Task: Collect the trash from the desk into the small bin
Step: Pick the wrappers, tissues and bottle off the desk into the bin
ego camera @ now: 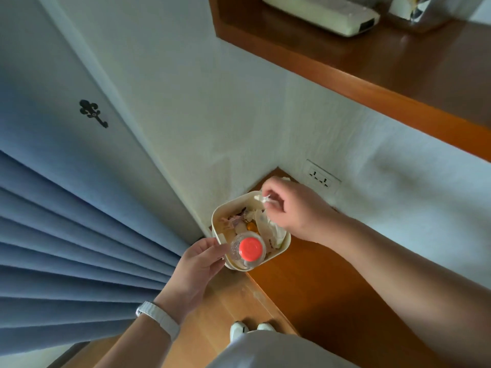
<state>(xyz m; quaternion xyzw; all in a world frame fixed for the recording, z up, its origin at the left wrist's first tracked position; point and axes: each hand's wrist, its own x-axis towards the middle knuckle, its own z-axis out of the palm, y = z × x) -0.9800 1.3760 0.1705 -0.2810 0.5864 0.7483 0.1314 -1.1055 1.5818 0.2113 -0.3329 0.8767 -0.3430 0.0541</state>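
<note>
A small cream bin (281,243) stands on the floor in the wall corner, filled with crumpled paper and wrappers. My left hand (198,266) grips a clear plastic bottle (248,251) with a red cap, held upright over the bin's near rim. Over the bin's far side, my right hand (292,208) pinches a small white scrap of tissue (263,199) between its fingertips.
A wooden desk (398,83) runs along the upper right, with a cream device (326,14) on it. A wall socket (320,176) sits beside the bin. Blue curtains (66,248) hang at left. My white shoes (251,328) stand on the wooden floor below.
</note>
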